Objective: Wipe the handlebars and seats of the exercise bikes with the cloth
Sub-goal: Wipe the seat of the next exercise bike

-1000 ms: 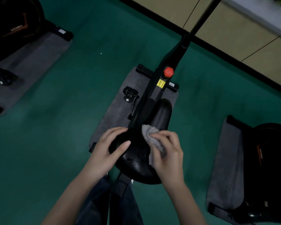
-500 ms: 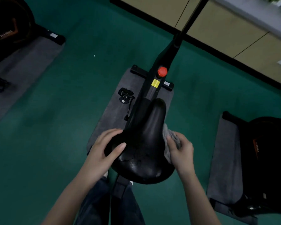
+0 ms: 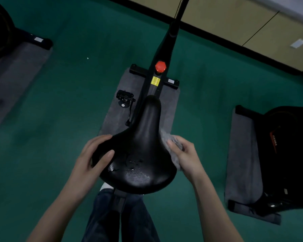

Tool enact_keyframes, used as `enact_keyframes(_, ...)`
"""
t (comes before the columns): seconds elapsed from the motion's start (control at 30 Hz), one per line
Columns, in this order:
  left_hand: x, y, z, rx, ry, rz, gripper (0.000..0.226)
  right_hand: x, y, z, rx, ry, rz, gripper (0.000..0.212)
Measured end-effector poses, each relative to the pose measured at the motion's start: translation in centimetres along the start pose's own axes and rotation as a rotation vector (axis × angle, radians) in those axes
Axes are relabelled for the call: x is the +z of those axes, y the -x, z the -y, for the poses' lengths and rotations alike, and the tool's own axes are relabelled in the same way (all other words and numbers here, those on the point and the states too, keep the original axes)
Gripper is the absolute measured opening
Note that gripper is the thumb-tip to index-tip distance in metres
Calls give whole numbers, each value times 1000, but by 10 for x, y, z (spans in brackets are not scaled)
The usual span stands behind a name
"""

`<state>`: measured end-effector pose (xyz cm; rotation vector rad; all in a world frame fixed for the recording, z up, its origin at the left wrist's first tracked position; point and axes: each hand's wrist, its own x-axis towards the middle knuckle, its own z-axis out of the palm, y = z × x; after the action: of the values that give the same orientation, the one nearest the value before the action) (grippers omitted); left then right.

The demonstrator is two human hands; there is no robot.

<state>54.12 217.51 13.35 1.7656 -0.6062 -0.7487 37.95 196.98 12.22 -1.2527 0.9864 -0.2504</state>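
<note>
A black bike seat (image 3: pixel 140 154) fills the middle of the view, its nose pointing away from me, with wet droplets on its rear. My left hand (image 3: pixel 93 158) grips the seat's left edge, thumb on top. My right hand (image 3: pixel 184 154) holds a bunched grey cloth (image 3: pixel 173 142) against the seat's right side; most of the cloth is hidden under the hand. The bike's black frame (image 3: pixel 168 48) with a red knob (image 3: pixel 160 66) runs up and away. The handlebars are out of view.
The bike stands on a grey mat (image 3: pixel 122 102) on green floor; a pedal (image 3: pixel 124 98) sticks out left. Another black bike (image 3: pixel 287 154) on a mat stands at right, a third (image 3: pixel 0 37) at far left. A beige wall (image 3: pixel 234 20) lies beyond. My legs are below the seat.
My right hand has carried the cloth from the seat's top over to its right side and holds it there. My left hand has stayed on the left edge.
</note>
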Motion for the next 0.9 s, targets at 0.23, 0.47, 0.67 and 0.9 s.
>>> enact_keyframes(0.23,4,3,1,8,16,-29,40,-3,13,-25,129,-420,-46,25)
enact_keyframes(0.47,10,5,1,-28,63,-71,37,12,31,-46,167,-667,-227,28)
enact_keyframes(0.67,10,6,4,-37,57,-74,48,11,25,-43,209,-669,-234,30)
enact_keyframes(0.9,9,5,2,-36,72,-68,42,45,72,-60,-138,-358,-676,20)
